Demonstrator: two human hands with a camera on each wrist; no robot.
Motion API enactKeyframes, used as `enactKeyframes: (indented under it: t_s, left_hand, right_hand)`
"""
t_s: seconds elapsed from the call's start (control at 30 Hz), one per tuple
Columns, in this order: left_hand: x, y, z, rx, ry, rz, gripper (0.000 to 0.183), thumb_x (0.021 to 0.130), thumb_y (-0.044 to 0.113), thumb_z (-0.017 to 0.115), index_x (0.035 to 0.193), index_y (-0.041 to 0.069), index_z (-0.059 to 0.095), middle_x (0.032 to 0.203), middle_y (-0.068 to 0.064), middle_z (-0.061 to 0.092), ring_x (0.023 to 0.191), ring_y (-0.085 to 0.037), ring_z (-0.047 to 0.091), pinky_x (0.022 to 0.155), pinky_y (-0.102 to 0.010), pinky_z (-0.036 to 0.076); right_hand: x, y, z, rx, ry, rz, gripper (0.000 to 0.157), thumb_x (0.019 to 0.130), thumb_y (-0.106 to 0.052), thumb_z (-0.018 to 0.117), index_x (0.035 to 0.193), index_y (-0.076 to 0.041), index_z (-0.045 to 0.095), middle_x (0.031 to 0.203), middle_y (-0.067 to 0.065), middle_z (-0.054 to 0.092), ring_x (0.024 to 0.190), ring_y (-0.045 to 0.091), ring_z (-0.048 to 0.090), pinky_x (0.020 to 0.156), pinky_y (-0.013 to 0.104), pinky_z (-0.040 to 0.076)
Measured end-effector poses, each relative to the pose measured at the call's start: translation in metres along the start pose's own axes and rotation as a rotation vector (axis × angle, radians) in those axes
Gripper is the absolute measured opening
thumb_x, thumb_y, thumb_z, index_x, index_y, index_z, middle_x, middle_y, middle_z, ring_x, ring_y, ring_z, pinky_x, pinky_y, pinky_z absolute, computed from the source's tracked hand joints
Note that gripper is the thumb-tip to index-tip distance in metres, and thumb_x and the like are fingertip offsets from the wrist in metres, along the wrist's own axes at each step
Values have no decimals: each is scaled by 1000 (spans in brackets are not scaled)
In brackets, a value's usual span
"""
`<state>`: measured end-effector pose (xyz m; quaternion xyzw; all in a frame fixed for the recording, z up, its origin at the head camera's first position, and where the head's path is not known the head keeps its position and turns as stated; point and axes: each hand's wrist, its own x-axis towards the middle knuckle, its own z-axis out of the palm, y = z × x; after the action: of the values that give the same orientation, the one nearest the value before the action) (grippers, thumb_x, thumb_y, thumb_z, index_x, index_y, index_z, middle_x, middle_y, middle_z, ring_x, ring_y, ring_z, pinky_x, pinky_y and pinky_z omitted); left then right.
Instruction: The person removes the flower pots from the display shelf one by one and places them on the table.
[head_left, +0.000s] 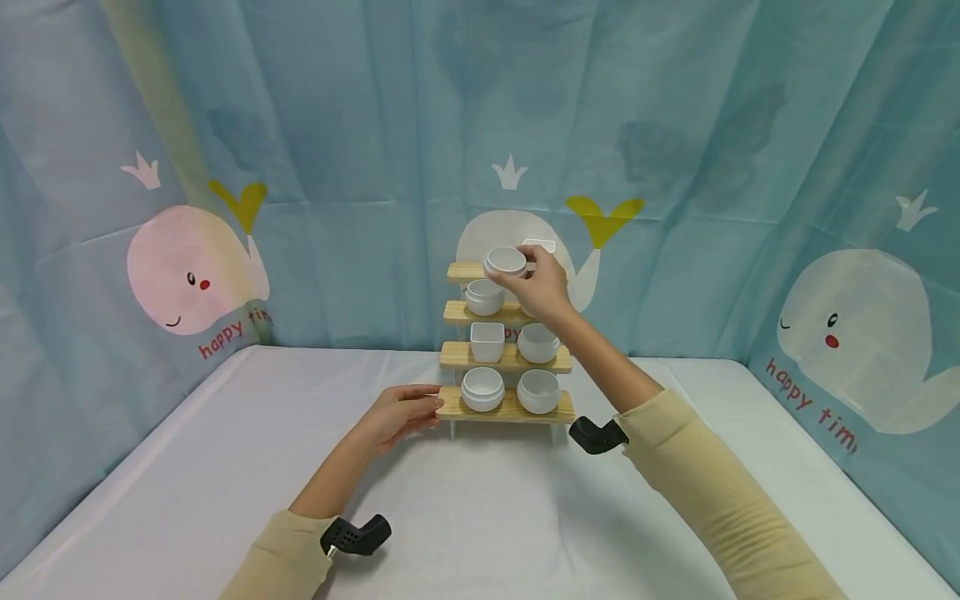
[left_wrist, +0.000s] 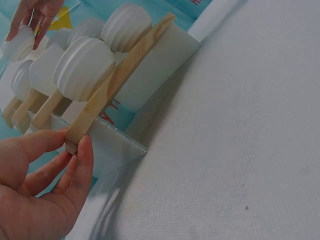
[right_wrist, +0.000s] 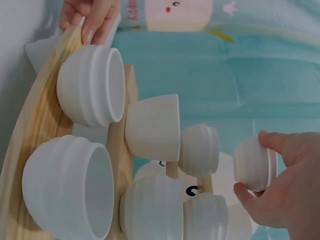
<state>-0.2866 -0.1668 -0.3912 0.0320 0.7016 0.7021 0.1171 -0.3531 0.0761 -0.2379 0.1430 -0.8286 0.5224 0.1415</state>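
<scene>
My right hand point(head_left: 546, 287) pinches a small round white pot point(head_left: 504, 262) by its sides, just above the top board of a stepped display stand point(head_left: 448, 405). In the right wrist view, that pot point(right_wrist: 252, 162) is apart from the others. At the stand's lowest board point(left_wrist: 102, 95), my left hand point(left_wrist: 47, 182) pinches the left end between thumb and fingers. Two round white pots point(head_left: 482, 390) sit on this board. One tier up are a square pot point(head_left: 487, 342) and a round one point(head_left: 537, 343); higher stands another round pot point(head_left: 484, 297). A square rim point(head_left: 540, 246) shows behind my right hand.
The stand rests on a white cloth-covered table point(head_left: 465, 517). Close behind it hangs a blue curtain point(head_left: 360, 275) printed with whales. Each sleeve carries a black wrist device, one left point(head_left: 356, 535) and one right point(head_left: 597, 435).
</scene>
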Motion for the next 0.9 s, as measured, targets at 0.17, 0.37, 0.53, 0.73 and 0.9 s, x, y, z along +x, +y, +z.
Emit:
enactKeyframes:
  t_s: [0.17, 0.37, 0.53, 0.73, 0.9]
  left_hand:
    - [0, 0, 0, 3, -3, 3, 53, 106, 7, 63, 152, -13, 46, 110, -7, 69, 81, -6, 71, 79, -20, 64]
    - [0, 0, 0, -2, -3, 3, 52, 106, 6, 63, 151, -13, 45, 110, -7, 69, 81, -6, 71, 79, -19, 63]
    - [2, -1, -1, -11, 7, -2, 51, 106, 6, 63, 151, -13, 47, 109, -6, 69, 81, -6, 71, 78, -19, 63]
    - [1, -1, -1, -11, -3, 5, 52, 106, 6, 63, 151, -13, 45, 109, -6, 69, 82, -6, 71, 79, -19, 63]
    - [1, -2, -1, -14, 4, 3, 51, 106, 5, 63, 151, -13, 47, 108, -6, 69, 81, -7, 71, 79, -19, 63]
  right_hand:
    - [-4, 3, -2, -10, -8, -18, 69, 95, -20, 81, 152, 2, 48, 149, 19, 54, 118, 35, 63, 92, 38, 58]
    - [-11, 5, -6, -6, -1, -35, 67, 95, -20, 81, 151, -1, 50, 148, 18, 55, 118, 35, 63, 91, 37, 59]
    - [-18, 6, -10, 11, -5, -60, 68, 95, -19, 81, 153, 0, 49, 148, 18, 55, 120, 36, 63, 91, 37, 59]
    - [-25, 8, -14, 32, -13, -75, 69, 95, -15, 81, 154, 1, 48, 147, 18, 56, 117, 35, 64, 83, 27, 57]
    - [-30, 8, -16, 39, -29, -76, 68, 95, -14, 82, 152, 1, 49, 147, 18, 56, 116, 34, 64, 82, 23, 59]
